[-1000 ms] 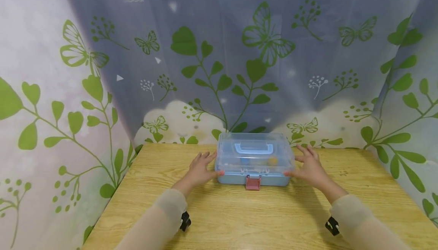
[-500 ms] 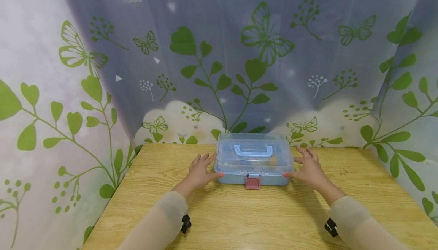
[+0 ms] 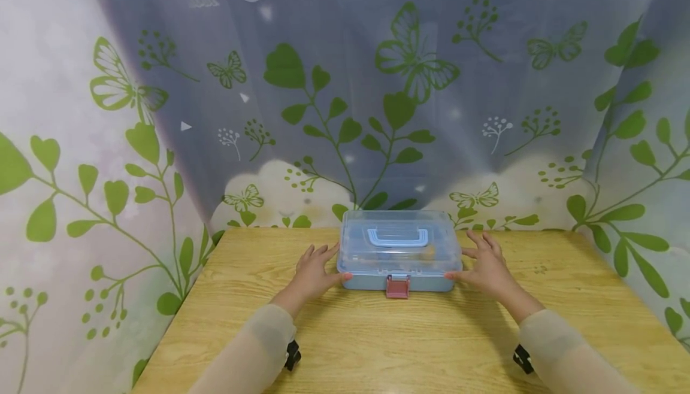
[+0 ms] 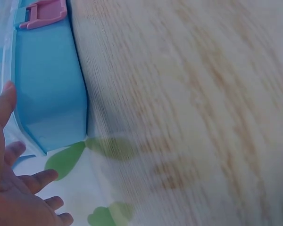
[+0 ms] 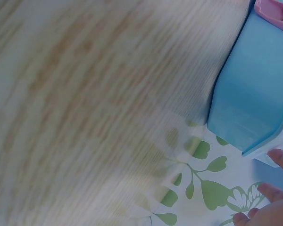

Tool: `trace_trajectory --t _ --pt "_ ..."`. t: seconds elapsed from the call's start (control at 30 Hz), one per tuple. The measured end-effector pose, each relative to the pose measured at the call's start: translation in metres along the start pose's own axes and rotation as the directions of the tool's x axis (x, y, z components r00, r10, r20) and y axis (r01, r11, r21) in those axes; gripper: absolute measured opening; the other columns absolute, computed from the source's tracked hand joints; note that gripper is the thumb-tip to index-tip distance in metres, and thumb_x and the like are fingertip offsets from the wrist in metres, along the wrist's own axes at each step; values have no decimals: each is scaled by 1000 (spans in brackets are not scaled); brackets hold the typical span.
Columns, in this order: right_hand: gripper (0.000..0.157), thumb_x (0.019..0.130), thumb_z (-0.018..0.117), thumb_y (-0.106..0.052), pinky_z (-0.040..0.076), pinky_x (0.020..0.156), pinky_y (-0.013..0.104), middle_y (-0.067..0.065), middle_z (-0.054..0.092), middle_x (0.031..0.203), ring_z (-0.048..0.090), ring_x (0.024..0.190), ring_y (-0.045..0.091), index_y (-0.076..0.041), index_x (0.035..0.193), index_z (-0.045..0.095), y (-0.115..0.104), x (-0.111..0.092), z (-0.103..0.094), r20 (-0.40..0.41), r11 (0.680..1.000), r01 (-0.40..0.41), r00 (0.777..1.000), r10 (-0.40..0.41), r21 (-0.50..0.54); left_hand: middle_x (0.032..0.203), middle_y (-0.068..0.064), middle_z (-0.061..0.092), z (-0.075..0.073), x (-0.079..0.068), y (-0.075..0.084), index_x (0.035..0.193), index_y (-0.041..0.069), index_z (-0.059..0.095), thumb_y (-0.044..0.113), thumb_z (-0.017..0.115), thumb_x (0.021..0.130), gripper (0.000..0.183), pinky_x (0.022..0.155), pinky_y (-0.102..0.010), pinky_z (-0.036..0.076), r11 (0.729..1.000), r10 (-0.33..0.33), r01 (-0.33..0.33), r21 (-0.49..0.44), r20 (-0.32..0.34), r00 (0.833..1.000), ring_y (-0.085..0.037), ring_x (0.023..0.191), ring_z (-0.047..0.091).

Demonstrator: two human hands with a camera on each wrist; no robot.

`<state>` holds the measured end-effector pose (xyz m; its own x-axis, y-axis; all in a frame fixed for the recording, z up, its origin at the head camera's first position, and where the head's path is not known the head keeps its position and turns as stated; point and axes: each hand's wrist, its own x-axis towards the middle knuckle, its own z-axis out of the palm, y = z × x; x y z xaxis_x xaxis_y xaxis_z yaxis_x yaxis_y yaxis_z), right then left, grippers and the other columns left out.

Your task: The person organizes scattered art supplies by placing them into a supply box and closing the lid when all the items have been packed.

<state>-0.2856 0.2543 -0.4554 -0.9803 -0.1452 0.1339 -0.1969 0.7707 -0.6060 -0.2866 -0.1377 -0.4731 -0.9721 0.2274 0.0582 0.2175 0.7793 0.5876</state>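
Observation:
A plastic storage box [image 3: 372,282] stands on the wooden table, with a light blue base and a clear lid [image 3: 356,256]. A blue handle [image 3: 399,238] lies on the lid, and the pink front latch [image 3: 398,288] hangs flipped down. Through the lid, blurred blue and orange shapes show. My left hand [image 3: 314,271] touches the box's left side, its thumb at the lid's front rim and its other fingers spread. At the opposite end my right hand [image 3: 487,268] mirrors this, thumb on the front corner and index fingertip at the side. Both wrist views show fairly straight fingers by the lid's edge.
The light wooden table [image 3: 399,346] reaches back to a hanging cloth [image 3: 323,112] printed with green leaves and butterflies, close behind the box. Similar printed cloth lines the left and right sides. Black wrist devices [image 3: 293,355] show at both sleeves.
Both hands keep their places at the box's ends, and the box stays where it is. The head view has shifted very slightly.

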Motion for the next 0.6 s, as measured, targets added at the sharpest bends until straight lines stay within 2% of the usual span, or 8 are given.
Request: trace_trajectory --t 0.13,0.33,0.47,0.6 --pt "93 71 88 -48 13 106 77 24 16 163 -1 147 50 14 132 55 -1 0 -1 -1 1000 12 1000 -12 -15 158 -22 32 0 0 1 157 23 36 55 72 86 85 113 -70 10 999 15 -15 28 3 1000 -50 148 9" --pt "92 72 88 -48 14 106 76 25 17 162 1 147 50 14 132 56 1 1 -1 0 999 17 1000 -17 -42 159 -23 29 -13 3 9 156 18 39 57 67 90 81 115 -68 9 987 41 -46 151 34 999 -50 148 10" --pt "92 71 88 -48 14 106 77 24 17 162 1 147 50 14 132 56 1 1 -1 1 999 22 1000 -22 -36 161 -20 28 -22 4 20 158 18 34 61 62 92 84 116 -65 6 976 48 -49 210 11 999 -47 150 8" --pt "93 71 88 -49 15 106 76 24 17 162 2 147 51 13 132 57 2 0 -2 -2 999 20 1000 -20 -36 164 -17 22 -23 7 35 161 19 24 64 57 93 88 117 -64 3 969 111 -102 227 -28 993 -42 152 4"
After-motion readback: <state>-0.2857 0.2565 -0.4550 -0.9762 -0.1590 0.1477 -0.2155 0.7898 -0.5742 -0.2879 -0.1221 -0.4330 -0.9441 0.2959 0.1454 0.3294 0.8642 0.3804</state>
